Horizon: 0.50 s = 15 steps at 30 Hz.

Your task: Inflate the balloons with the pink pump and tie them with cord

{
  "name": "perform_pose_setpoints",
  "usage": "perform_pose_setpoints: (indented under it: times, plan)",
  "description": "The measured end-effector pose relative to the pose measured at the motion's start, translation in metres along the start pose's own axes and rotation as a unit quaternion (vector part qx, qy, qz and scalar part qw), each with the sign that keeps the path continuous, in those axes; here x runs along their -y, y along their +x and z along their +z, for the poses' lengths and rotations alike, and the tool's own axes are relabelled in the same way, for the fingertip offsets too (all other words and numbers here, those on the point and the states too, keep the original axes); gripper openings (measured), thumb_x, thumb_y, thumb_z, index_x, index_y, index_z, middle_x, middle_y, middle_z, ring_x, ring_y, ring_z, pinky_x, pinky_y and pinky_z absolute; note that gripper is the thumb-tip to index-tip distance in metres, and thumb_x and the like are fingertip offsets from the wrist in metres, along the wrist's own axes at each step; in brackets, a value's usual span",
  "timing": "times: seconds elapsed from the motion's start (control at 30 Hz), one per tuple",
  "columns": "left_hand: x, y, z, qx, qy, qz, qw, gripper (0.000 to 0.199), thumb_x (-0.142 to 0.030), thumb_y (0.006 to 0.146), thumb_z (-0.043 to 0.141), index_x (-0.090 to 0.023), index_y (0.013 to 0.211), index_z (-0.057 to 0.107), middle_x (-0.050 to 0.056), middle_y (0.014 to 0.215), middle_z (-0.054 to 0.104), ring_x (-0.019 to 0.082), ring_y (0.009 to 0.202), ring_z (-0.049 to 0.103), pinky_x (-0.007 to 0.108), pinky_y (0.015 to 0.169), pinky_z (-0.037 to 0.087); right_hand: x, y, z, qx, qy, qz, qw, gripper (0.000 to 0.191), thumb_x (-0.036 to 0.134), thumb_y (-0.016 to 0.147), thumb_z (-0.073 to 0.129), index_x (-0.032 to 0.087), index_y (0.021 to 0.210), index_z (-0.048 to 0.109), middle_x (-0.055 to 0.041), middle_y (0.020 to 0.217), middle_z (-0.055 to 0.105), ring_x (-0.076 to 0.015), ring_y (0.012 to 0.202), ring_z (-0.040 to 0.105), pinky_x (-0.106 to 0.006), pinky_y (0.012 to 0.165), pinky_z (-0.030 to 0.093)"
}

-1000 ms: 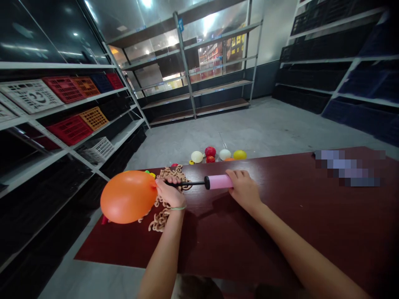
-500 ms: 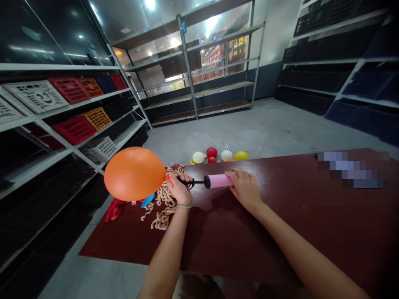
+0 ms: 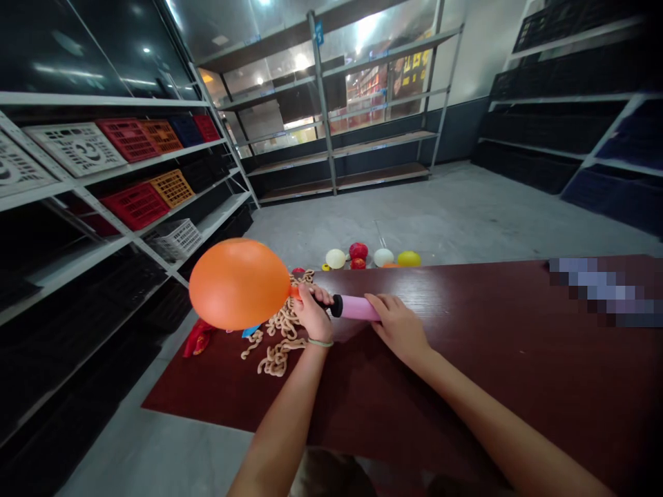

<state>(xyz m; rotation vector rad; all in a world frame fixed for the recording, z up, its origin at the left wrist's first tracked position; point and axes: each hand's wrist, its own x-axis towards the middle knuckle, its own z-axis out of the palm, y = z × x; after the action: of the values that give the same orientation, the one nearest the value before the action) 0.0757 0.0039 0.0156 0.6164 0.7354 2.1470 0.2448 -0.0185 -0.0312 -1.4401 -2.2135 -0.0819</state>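
My left hand (image 3: pixel 313 314) is closed around the neck of an inflated orange balloon (image 3: pixel 238 284) and the black nozzle end of a balloon pump (image 3: pixel 357 308). The pump has a pink barrel and lies level above the table. My right hand (image 3: pixel 398 328) grips the barrel's other end. The pump's rod between the black parts is almost hidden now. Beneath and beside my left hand lie tan twisted cords (image 3: pixel 280 355), a blue deflated balloon (image 3: pixel 251 331) and a shiny red piece (image 3: pixel 198 339) on the table.
The dark red table (image 3: pixel 466 331) reaches far to the right, where a blurred patch (image 3: pixel 601 286) covers something. Several balloons, among them a yellow one (image 3: pixel 409 259), lie on the floor beyond its far edge. Shelving with crates (image 3: pixel 129 141) stands at the left, with metal racks (image 3: pixel 331 152) behind.
The pink barrel has moved toward my left hand, and the pump's rod has slid in. The camera view has shifted slightly. Both hands keep their hold.
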Motion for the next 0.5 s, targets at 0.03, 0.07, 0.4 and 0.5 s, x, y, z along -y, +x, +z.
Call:
perform_pose_setpoints:
  times: [0.03,0.07,0.4,0.5]
  plan:
    - [0.002,-0.001,0.000,0.000,0.002,-0.003,1.000,0.038,-0.047,0.089,0.062,-0.020,0.069,0.043,-0.007,0.051,0.040,0.008,0.041,0.040,0.021,0.044,0.036,-0.001,0.000,-0.001,-0.003,-0.008,-0.008,1.000,0.052,0.016,0.084,0.053,0.025,0.135,0.050,-0.0082,0.125,0.061,-0.0239,0.108,0.055,-0.034,0.079,0.044]
    - [0.004,-0.001,-0.001,0.000,0.004,-0.006,1.000,0.039,-0.047,0.089,0.061,-0.020,0.068,0.042,-0.007,0.052,0.040,0.008,0.042,0.042,0.022,0.044,0.037,-0.004,0.000,-0.002,-0.009,-0.020,-0.018,1.000,0.051,0.017,0.085,0.054,0.025,0.135,0.050,-0.0082,0.126,0.061,-0.0243,0.109,0.054,-0.035,0.080,0.044]
    - [-0.030,0.020,0.000,-0.067,-0.024,0.005,0.997,0.034,-0.043,0.096,0.050,-0.022,0.073,0.038,-0.005,0.056,0.038,0.009,0.045,0.040,0.024,0.047,0.036,-0.047,0.012,-0.017,-0.030,-0.075,0.002,0.997,0.044,0.018,0.083,0.055,0.021,0.127,0.053,-0.0092,0.123,0.062,-0.0261,0.111,0.051,-0.033,0.079,0.039]
    - [-0.037,0.026,-0.003,-0.095,-0.036,0.009,0.995,0.032,-0.042,0.100,0.043,-0.021,0.076,0.039,-0.005,0.058,0.038,0.008,0.046,0.040,0.024,0.047,0.035,-0.041,0.012,-0.017,-0.007,-0.093,0.032,0.995,0.037,0.020,0.082,0.056,0.020,0.119,0.055,-0.0096,0.111,0.063,-0.0260,0.103,0.053,-0.033,0.074,0.038]
